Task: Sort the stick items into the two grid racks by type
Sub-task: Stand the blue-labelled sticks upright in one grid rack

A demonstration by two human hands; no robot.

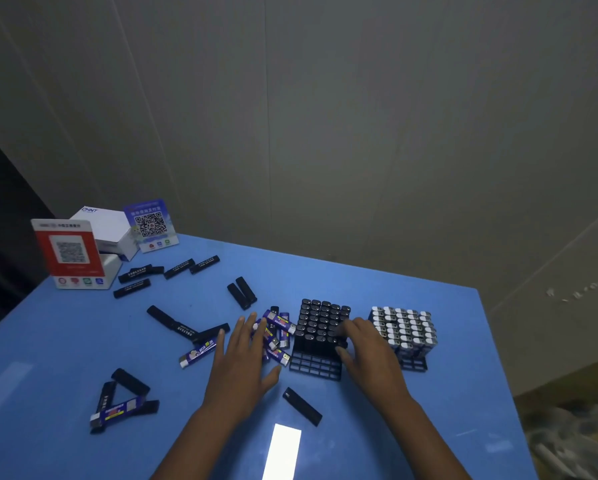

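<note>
Two black grid racks stand on the blue table (446,393). The left rack (316,365) holds upright black sticks, and its front rows are bare. The right rack (413,364) holds white-capped blue sticks. My left hand (245,355) lies flat with spread fingers over a pile of blue sticks (278,332) just left of the black rack. My right hand (366,344) has its fingers curled at the black rack's front right sticks; whether it holds one is hidden. A loose black stick (302,406) lies between my forearms.
More black sticks (171,270) lie scattered toward the back left, some (186,327) at mid left, and a mixed cluster (124,403) at the near left. Two QR-code stands (70,252) (150,225) and a white box (107,228) occupy the back left corner.
</note>
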